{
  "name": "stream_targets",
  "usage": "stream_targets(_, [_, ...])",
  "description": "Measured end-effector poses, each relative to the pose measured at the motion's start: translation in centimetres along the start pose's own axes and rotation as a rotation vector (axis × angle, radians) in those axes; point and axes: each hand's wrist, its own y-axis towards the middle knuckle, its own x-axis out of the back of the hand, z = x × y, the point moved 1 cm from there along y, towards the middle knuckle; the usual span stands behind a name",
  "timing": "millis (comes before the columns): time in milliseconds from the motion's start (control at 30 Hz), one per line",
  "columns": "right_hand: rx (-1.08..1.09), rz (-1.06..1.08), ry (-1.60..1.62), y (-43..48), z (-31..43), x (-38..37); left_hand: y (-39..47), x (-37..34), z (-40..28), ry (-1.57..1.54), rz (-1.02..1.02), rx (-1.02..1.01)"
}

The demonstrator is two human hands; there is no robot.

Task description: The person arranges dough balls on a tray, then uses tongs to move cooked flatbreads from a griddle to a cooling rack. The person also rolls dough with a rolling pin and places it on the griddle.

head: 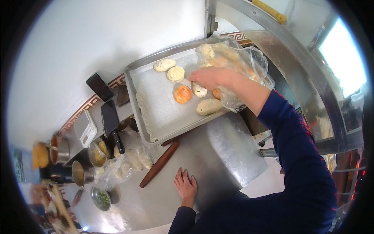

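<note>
My right hand (211,76) reaches over a metal baking tray (157,128) lined with a perforated sheet. Its fingers bend down at a pale dough piece with a green fleck (200,91); whether they grip it is hidden. Around it lie an orange spiral dough round (183,94), a pale dough round (176,74), an oval dough piece (164,65) and another oval piece (209,107). Clear plastic film (254,60) covers more dough pieces on the tray's right side. My left hand (186,185) rests flat on the steel table (216,152), fingers apart, holding nothing.
A wooden rolling pin (159,164) lies below the tray. At left are a black-handled cleaver (111,120), a white kitchen scale (85,128), a phone (100,87), bagged dough pieces (125,168) and a bowl of chopped greens (100,199). A curved glass-and-metal frame (315,64) stands at right.
</note>
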Motion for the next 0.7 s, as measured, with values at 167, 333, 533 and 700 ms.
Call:
stream_targets(167, [0.007,0.016,-0.351,-2.0,1.1,0.4,-0.5,-0.4,0.5,0.01,-0.016,-0.029])
stream_targets(333, [-0.02,0.074,0.09,-4.3,1.4,0.8,-0.3,0.6,0.3,-0.034,-0.071,-0.073])
stream_targets(533, [-0.034,-0.098,0.189,-7.1,3.8,2.3,6.4,6.5,-5.7,-0.776,0.041,-0.142])
stream_targets(700, [-0.159,-0.144,0.273,-12.9,8.7,7.0,18.2,14.0,-13.2,-1.129,-0.278,-0.353])
